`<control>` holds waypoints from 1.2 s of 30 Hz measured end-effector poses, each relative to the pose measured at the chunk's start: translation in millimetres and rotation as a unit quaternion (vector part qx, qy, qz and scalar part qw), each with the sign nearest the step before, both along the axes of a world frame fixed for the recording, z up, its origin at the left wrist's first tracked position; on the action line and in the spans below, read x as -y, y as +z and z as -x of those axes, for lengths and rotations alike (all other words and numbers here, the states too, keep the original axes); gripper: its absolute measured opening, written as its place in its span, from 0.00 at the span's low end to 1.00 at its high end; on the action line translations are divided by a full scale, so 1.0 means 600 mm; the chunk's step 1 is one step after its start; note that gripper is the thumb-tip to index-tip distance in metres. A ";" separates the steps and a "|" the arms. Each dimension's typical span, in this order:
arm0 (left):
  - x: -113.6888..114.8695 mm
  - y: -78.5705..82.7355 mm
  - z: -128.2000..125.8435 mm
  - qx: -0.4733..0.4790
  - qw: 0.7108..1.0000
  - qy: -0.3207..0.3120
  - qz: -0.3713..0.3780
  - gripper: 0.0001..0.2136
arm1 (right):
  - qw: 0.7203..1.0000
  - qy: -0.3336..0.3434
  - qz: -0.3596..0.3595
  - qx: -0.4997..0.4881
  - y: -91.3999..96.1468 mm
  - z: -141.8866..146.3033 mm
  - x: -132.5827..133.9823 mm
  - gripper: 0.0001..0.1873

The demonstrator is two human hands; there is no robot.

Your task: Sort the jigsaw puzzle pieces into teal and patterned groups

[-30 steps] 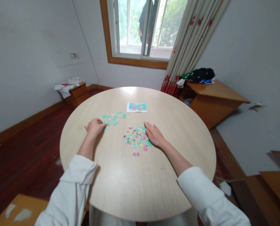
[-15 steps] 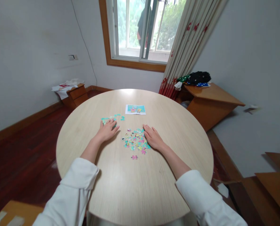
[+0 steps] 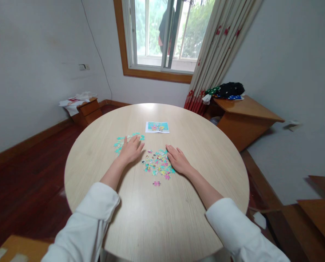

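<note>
Near the middle of the frame, on a round table of pale wood-grain laminate (image 3: 157,225), the left hand (image 3: 132,150) lies palm down with its fingers stretched out and slightly spread, gripping nothing. It rests on the right-hand edge of a scatter of teal cardboard jigsaw pieces (image 3: 119,143), and more of these pieces show just left of and above the fingertips. The right hand (image 3: 178,160) lies flat too, palm down with the fingers straight and close together, holding nothing. Its inner edge touches the right side of a heap of many-coloured cardboard jigsaw pieces (image 3: 156,163), which sits between the two hands just right of the frame's centre. A single pink jigsaw piece (image 3: 156,183) lies apart from the heap, just below it. Above the heap and well clear of both hands is a small rectangular printed picture card (image 3: 157,127) with a blue ground, lying flat on the table. White sleeves (image 3: 91,222) cover both forearms and run down to the bottom edge. At the top centre is a window with an orange-brown wooden frame (image 3: 151,74), and a cream curtain with red flowers (image 3: 219,47) hangs to its right. Right of the table stands an orange-brown wooden desk (image 3: 244,109) bearing a pile of dark and spotted cloth (image 3: 228,89). A low wooden cabinet (image 3: 88,109) sits at the left, by the wall.
</note>
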State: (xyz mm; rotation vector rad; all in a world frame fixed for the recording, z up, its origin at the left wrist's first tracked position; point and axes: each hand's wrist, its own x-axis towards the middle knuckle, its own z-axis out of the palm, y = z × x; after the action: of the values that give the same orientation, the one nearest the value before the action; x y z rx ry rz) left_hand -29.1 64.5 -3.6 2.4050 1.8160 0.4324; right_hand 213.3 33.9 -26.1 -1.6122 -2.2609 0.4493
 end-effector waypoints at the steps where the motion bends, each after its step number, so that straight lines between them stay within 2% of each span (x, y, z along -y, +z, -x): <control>1: -0.008 -0.002 -0.012 -0.003 1.000 -0.015 -0.002 0.24 | 1.000 0.000 0.000 0.001 -0.001 0.000 0.000 0.28; 4: -0.028 -0.009 -0.037 -0.017 0.999 -0.036 0.001 0.24 | 1.000 -0.001 -0.001 -0.003 -0.003 -0.002 -0.002 0.28; 8: -0.037 -0.017 -0.039 -0.020 0.999 -0.015 0.028 0.26 | 1.000 -0.002 -0.003 -0.013 -0.005 -0.004 -0.004 0.27; 12: -0.027 -0.012 -0.026 -0.028 0.999 0.002 -0.015 0.24 | 1.000 -0.004 -0.005 -0.016 -0.007 -0.004 -0.005 0.28; 15: -0.020 -0.003 -0.021 -0.058 0.997 0.039 -0.032 0.23 | 1.000 -0.001 -0.005 -0.021 -0.008 -0.004 -0.005 0.27; 18: -0.022 0.002 -0.021 -0.057 0.994 0.077 -0.047 0.21 | 1.000 -0.001 -0.002 -0.019 -0.006 -0.004 -0.005 0.27; 20: -0.030 0.000 -0.024 -0.040 0.994 0.081 -0.056 0.22 | 1.000 -0.001 0.000 -0.014 -0.004 -0.003 -0.003 0.28; 26: -0.058 -0.014 -0.040 -0.049 0.997 0.049 0.018 0.29 | 1.000 -0.004 0.000 -0.013 -0.004 -0.002 -0.003 0.28; 30: -0.061 -0.020 -0.041 -0.072 0.992 0.093 0.041 0.30 | 1.000 -0.001 -0.007 -0.019 -0.009 -0.004 -0.006 0.28; 36: -0.043 -0.021 -0.025 -0.085 0.987 0.139 0.007 0.30 | 1.000 0.003 -0.013 -0.025 -0.014 -0.007 -0.009 0.28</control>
State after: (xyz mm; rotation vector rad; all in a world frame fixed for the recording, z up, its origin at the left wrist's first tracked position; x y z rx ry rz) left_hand -14.3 90.3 -16.0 2.2476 2.2310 0.2398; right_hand 217.4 39.3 -34.5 -1.5638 -2.2259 0.4546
